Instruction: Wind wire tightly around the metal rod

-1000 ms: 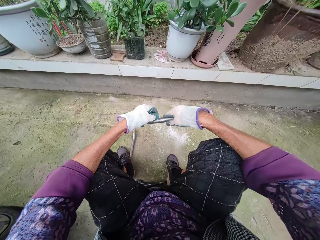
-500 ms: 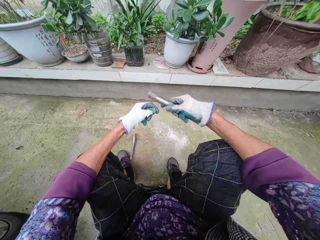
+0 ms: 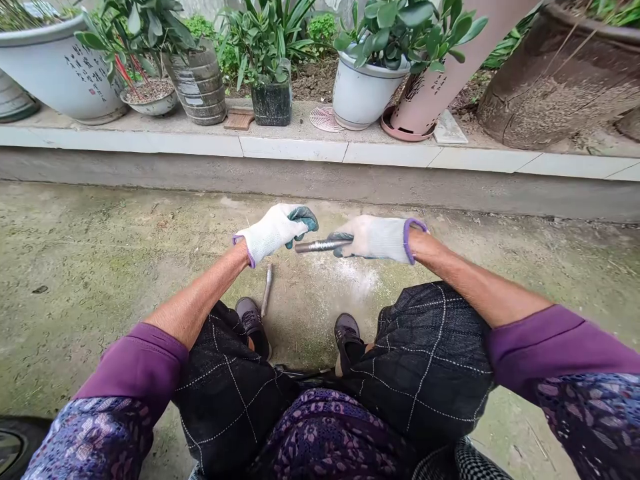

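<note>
My right hand (image 3: pixel 373 238), in a white glove with a green coated palm, is closed around a short rod (image 3: pixel 306 247) wound with silvery wire (image 3: pixel 325 245). The rod lies nearly level and its bare brownish end points left, just below the fingers of my left hand. My left hand (image 3: pixel 285 230), gloved the same way, has its fingers curled and pressed together; whatever they may hold is hidden or too thin to see. A second rod (image 3: pixel 267 290) lies on the ground beside my left shoe.
A low ledge (image 3: pixel 295 148) with white tiles runs across in front. On it stand several potted plants, among them a white pot (image 3: pixel 367 90), a pink planter (image 3: pixel 425 100) and a brown urn (image 3: pixel 545 93). A black wheel-like object (image 3: pixel 20 443) shows at lower left.
My right hand has turned palm down and lowered, swinging the rod from a slant to nearly level. My left hand has hardly moved and stays curled.
</note>
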